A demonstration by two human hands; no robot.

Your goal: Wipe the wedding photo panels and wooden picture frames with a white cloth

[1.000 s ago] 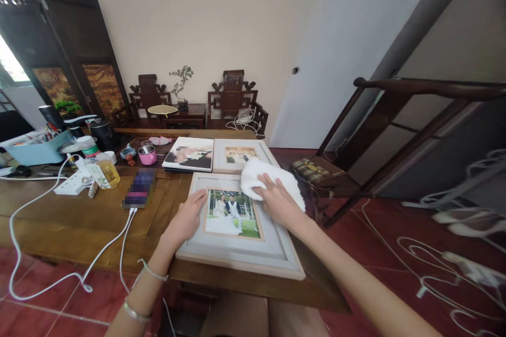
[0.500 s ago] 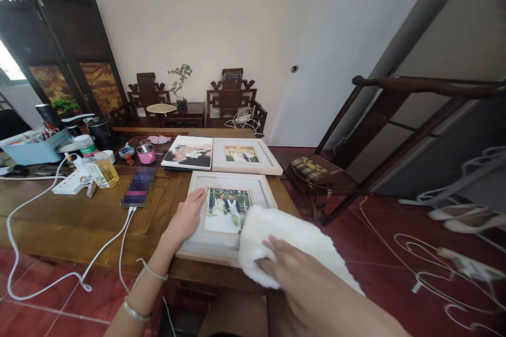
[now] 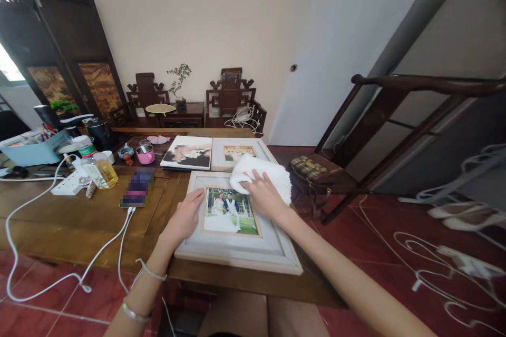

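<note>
On the near frame point(image 3: 237, 250), far right corner: one white cloth point(image 3: 279, 175), bunched, fluffy. Held by the right hand point(image 3: 265, 195), fingers slightly parted and bent over it, a fold gathered at the thumb. Same frame, left border: the left hand point(image 3: 185, 218), laid flat, fingers extended close together, gripping nothing visible. Inside the frame: one photograph point(image 3: 229, 213). Frame flat, face up, on a wooden table point(image 3: 95, 216), close to its edge.

Beyond the frame: a second frame point(image 3: 217, 157). Beyond and to its left: a flat print point(image 3: 193, 154), then a pink mug point(image 3: 145, 156). Left of the frame: a phone point(image 3: 136, 189); farther left, a bottle point(image 3: 103, 174). Right of the frame, well apart: a chair point(image 3: 381, 118) with a checked bag point(image 3: 309, 167) on its seat.

Handling, as judged: cloth light, soft, limp; best taken by a bunched fold, loose edges liable to trail. Near frame stiff, likely of some weight, breakable at the corners; best taken with both hands by opposite outer borders, clear of the photograph.

Hard to make out: near frame's far right corner, covered by cloth; right palm, out of sight; whether the cloth touches the second frame; whether glass covers the photograph; phone screen and part of the print, pixelated. Both forearms cut off below.
</note>
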